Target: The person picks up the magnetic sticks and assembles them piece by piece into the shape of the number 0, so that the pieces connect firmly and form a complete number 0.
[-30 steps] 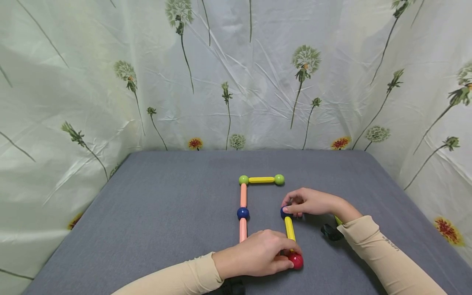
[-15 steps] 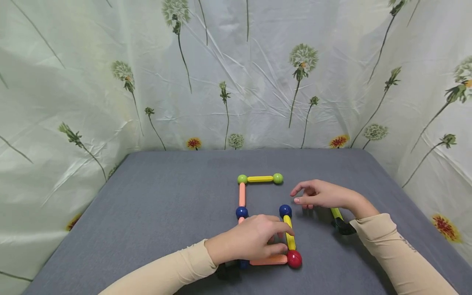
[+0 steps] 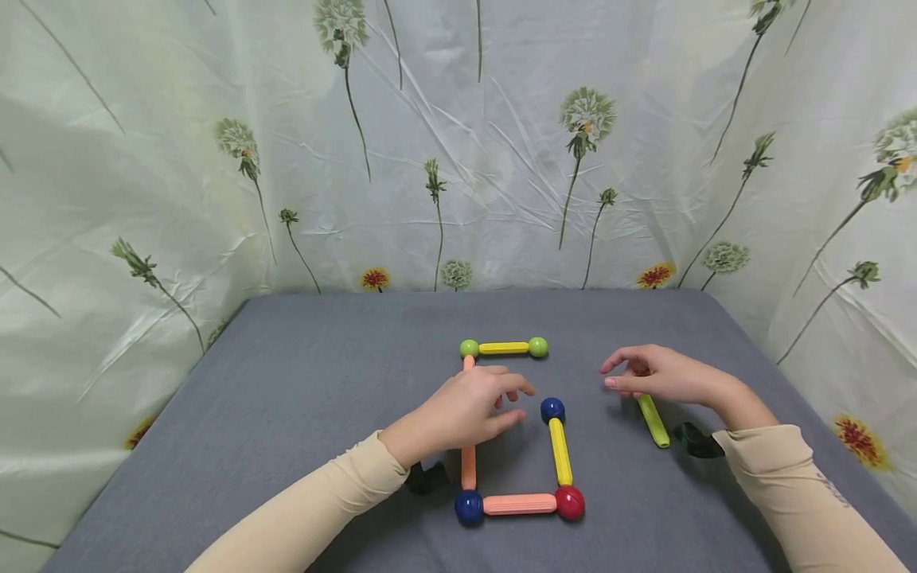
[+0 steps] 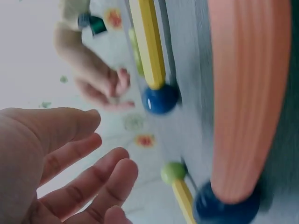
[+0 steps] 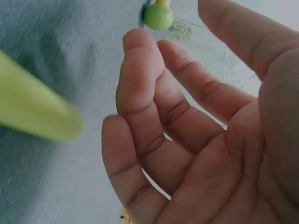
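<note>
Magnetic sticks and balls lie joined on the table. My left hand [image 3: 462,410], fingers loosely bent and holding nothing, hovers over the left column, hiding its middle. Below it, a salmon stick [image 3: 469,468] meets a blue ball [image 3: 469,507]; another salmon stick [image 3: 519,504] runs to a red ball [image 3: 570,503]. From there a yellow stick [image 3: 561,452] leads up to a second blue ball [image 3: 552,410]. Along the top, a short yellow stick [image 3: 504,348] links two green balls [image 3: 538,347]. My right hand [image 3: 666,374] holds nothing, above a loose yellow-green stick [image 3: 653,420].
Grey cloth covers the table [image 3: 344,382]. Behind it and at both sides hangs a pale curtain [image 3: 401,159] printed with dandelions. A dark wrist camera [image 3: 427,477] sits under the left wrist, another dark camera [image 3: 696,440] by the right.
Both hands have let go: the left of the red ball, the right of the upper blue ball. The left has moved up and left, the right farther right, uncovering the lower salmon stick.
</note>
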`<act>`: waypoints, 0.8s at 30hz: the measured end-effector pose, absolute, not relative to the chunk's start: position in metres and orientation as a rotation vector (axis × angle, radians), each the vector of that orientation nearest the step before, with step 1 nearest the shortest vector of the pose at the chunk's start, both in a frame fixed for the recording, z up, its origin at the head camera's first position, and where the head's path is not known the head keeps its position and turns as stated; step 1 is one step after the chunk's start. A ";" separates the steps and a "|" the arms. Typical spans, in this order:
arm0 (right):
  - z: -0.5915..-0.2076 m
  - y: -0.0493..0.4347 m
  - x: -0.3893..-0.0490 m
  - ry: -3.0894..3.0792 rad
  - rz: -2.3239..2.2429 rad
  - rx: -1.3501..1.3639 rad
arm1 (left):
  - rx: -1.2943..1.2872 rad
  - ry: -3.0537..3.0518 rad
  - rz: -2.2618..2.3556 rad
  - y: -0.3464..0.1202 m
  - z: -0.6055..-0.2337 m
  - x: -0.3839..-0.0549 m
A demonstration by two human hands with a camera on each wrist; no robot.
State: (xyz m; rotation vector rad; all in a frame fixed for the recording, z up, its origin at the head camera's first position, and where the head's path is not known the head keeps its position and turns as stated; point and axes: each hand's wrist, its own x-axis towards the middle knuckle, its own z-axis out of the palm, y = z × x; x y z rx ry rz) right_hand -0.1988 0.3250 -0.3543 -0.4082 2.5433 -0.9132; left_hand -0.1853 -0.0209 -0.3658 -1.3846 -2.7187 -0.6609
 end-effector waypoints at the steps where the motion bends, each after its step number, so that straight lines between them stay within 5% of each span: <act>1: -0.354 0.327 -0.198 2.554 -0.906 -0.396 | -1.357 -2.714 -0.660 -0.022 -0.366 -0.189; 24: -0.366 0.360 -0.180 2.713 -0.744 -0.273 | -0.849 -2.794 -0.793 -0.046 -0.379 -0.270</act>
